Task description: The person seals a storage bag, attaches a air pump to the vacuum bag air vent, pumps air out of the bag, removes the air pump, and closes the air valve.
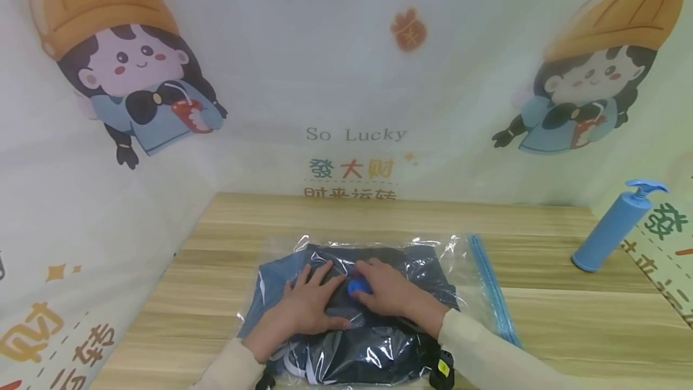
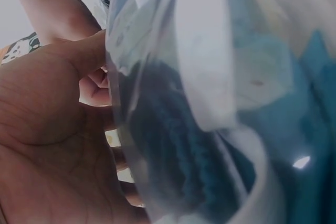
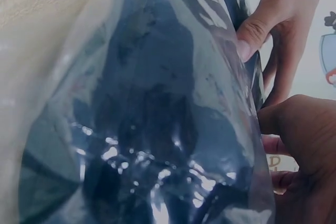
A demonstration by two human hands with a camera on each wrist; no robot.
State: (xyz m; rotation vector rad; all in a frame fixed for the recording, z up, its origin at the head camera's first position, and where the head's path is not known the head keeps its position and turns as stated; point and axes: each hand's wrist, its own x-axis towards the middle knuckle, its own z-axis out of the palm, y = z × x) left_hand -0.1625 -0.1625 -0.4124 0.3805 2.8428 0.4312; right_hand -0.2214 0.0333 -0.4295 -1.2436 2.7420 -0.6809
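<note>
A clear plastic storage bag (image 1: 460, 257) with a blue zip strip (image 1: 489, 287) lies on the table, holding folded dark blue clothes (image 1: 379, 342). My left hand (image 1: 305, 306) rests on top with its fingers spread. Beside it, my right hand (image 1: 392, 287) has thumb and fingers around a round blue valve cap (image 1: 359, 286) in the middle of the bag. From the left wrist view, the left palm (image 2: 52, 140) lies along the plastic, and white trim (image 2: 205, 51) shows inside. The right wrist view has the right hand (image 3: 310, 145) against the bulging bag; the cap is hidden there.
A blue hand pump (image 1: 612, 230) stands at the right on the wooden table (image 1: 216, 257). Printed cloth (image 1: 260, 77) with cartoon figures hangs behind and at the sides. Black wrist straps (image 1: 443, 369) show near the front of the bag.
</note>
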